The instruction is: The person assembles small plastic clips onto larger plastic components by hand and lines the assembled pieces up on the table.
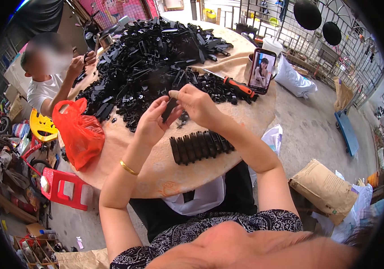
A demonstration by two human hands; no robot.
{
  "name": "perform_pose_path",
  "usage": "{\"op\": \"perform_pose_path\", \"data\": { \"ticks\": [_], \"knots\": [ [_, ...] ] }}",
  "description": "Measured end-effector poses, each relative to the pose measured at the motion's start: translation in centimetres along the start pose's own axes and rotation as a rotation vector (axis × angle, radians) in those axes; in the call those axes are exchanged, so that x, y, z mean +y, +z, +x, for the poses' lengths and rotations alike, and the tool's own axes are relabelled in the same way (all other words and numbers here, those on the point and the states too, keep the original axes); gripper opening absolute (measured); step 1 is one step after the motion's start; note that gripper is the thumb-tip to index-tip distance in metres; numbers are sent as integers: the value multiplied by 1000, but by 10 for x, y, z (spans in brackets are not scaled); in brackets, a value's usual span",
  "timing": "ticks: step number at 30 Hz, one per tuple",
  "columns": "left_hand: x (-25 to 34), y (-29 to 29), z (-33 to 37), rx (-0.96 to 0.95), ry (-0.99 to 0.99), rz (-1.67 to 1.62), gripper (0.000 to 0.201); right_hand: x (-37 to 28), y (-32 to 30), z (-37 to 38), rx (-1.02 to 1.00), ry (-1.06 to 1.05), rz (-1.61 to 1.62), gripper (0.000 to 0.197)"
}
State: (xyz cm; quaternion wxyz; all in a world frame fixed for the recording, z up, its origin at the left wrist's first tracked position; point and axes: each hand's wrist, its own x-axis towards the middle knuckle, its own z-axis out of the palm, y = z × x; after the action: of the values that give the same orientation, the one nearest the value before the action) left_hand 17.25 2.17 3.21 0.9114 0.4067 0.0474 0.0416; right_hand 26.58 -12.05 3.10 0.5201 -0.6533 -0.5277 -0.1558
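Over the near side of the round, cloth-covered table [147,179], my two hands meet at a flat black plastic piece [169,110]. My left hand [150,119] grips it with the fingers curled around its lower part. My right hand [198,104] pinches at its upper end; whether a second small part is between those fingertips I cannot tell. Just beyond my hands rises a large heap of loose black plastic parts [142,58]. Below my right forearm, a row of similar black pieces [198,147] lies side by side, partly covered by that arm.
A screwdriver [240,88] with a red and black handle lies right of the heap. Beside it a phone [261,71] stands upright. A red plastic bag [79,136] sits at the table's left edge, near another person [48,92] handling small parts. A red stool [64,188] stands on the floor.
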Motion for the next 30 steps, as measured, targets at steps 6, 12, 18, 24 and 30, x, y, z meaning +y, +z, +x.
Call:
{"op": "perform_pose_path", "data": {
  "ticks": [6, 12, 18, 24, 30],
  "knots": [
    [-7, -13, 5, -223, -158, 152, 36, 4, -2, -2, -26, -57, -100, 20],
    [-13, -16, 7, -156, -37, 84, 31, 0, -11, -1, 79, 99, -21, 14],
    [-18, -8, 5, -54, 24, 66, 33, -1, -8, -2, 43, -54, -140, 13],
    [-19, -3, 3, -107, 62, 99, 40, -3, -10, -4, 48, -131, -295, 11],
    [-15, -12, 6, -186, 100, 177, 40, -7, -11, -4, -85, -149, -265, 19]
  ]
}}
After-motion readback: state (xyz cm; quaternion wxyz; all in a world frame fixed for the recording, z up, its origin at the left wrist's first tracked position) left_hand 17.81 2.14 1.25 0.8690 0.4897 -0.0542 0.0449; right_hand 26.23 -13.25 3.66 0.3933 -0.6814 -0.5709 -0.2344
